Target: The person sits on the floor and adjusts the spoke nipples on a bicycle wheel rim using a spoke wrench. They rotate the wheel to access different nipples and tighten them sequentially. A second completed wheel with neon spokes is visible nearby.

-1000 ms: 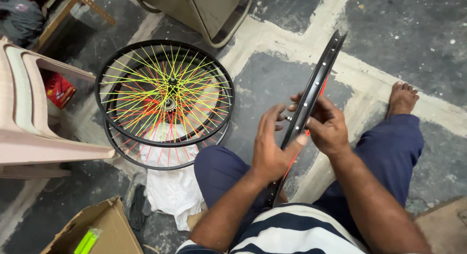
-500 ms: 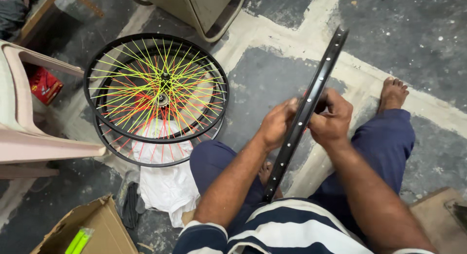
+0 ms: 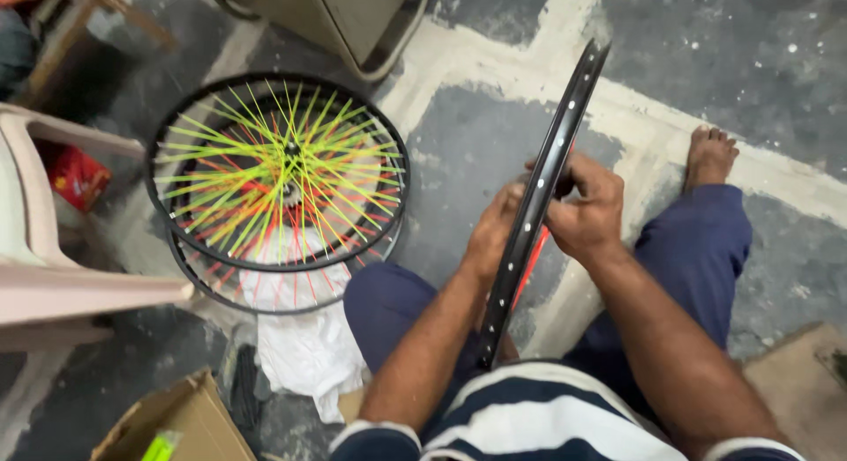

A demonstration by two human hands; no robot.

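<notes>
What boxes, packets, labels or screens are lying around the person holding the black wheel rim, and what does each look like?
Brown cardboard box: bottom left on the floor, flaps open, a bright green item inside.
Red packet: far left under the pale plastic chair, small, glossy, with light markings.
White plastic bag: on the floor below the stacked spoked wheels, crumpled.
No screens or signs in view.

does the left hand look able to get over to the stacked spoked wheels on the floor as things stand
Probably yes. The left hand is on the black rim, and the floor between it and the spoked wheels to its left shows nothing in the way. It would have to let go of the rim first.
</notes>
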